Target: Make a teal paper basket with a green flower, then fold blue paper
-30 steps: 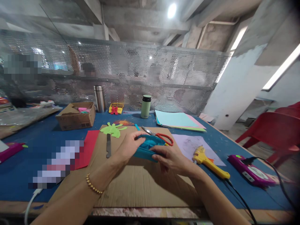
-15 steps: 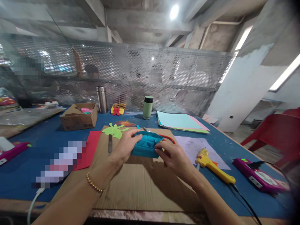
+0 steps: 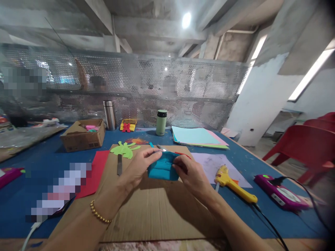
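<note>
A folded blue paper piece (image 3: 162,170), shaped like a small open box or pouch, is held up over the brown cardboard sheet (image 3: 146,216). My left hand (image 3: 142,164) pinches its left upper edge between thumb and fingers. On the opposite side, my right hand (image 3: 190,172) grips the right edge, fingers curled. Behind the paper, scissors (image 3: 183,155) with red handles lie partly hidden, their metal blades showing. Green cut-paper leaves (image 3: 125,150) and a dark flat blade (image 3: 119,165) rest left of my left hand.
A yellow glue gun (image 3: 232,184) lies on purple paper (image 3: 209,164) at right, beside a magenta power strip (image 3: 281,193). Behind stand a green bottle (image 3: 161,123), a steel flask (image 3: 110,116), a cardboard box (image 3: 82,137) and stacked coloured paper (image 3: 196,135). Red paper (image 3: 91,177) lies left.
The blue paper has tilted and its opening has narrowed, with folded strips now facing me. Both hands keep hold of it. The whole view has shifted slightly.
</note>
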Demonstrator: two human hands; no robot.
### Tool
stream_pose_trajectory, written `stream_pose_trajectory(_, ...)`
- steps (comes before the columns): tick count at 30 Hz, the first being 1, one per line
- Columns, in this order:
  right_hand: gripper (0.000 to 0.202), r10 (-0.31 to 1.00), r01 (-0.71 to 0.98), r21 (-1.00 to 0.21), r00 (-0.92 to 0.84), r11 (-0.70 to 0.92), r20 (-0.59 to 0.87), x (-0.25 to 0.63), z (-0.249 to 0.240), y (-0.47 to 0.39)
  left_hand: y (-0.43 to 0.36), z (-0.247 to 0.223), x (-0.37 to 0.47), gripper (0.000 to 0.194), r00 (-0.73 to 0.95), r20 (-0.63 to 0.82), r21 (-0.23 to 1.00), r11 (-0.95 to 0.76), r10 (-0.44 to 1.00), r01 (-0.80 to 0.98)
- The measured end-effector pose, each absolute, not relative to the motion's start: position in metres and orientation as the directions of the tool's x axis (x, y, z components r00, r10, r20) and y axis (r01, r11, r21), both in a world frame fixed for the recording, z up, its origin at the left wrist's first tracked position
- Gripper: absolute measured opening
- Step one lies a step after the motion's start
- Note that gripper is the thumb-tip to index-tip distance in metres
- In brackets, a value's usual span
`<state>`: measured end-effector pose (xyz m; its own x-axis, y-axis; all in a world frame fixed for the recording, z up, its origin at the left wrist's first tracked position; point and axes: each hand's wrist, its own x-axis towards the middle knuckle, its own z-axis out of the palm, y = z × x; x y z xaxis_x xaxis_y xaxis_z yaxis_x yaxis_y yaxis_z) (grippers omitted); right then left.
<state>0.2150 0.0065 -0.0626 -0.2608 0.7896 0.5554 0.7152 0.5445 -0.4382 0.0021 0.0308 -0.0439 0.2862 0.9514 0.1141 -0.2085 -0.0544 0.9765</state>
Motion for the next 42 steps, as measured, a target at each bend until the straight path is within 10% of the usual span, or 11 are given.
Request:
stream_pose_trajectory(14,0.024,0.698,0.659,-0.549,0.051,0.513,0.714,0.224,-0.036,-0.002,0.037,-0.042,-0.002,0.038,0.204,0.173,0.975,-0.138,0.964,-0.172)
stream_pose_trajectory(22,0.024,0.697,0.672,-0.359,-0.333,0.648,0.636,0.229,-0.039,0.011,0.038,-0.045,-0.004,0.034,0.208,0.236,0.968,-0.212,0.949,-0.13)
stream_pose_trajectory(42,0.025,0.723,0.675,-0.365,-0.372,0.641,0.582,0.231,-0.04,0.014,0.036,-0.048,-0.001,0.033,0.262,0.205,0.975,-0.173,0.943,-0.14)
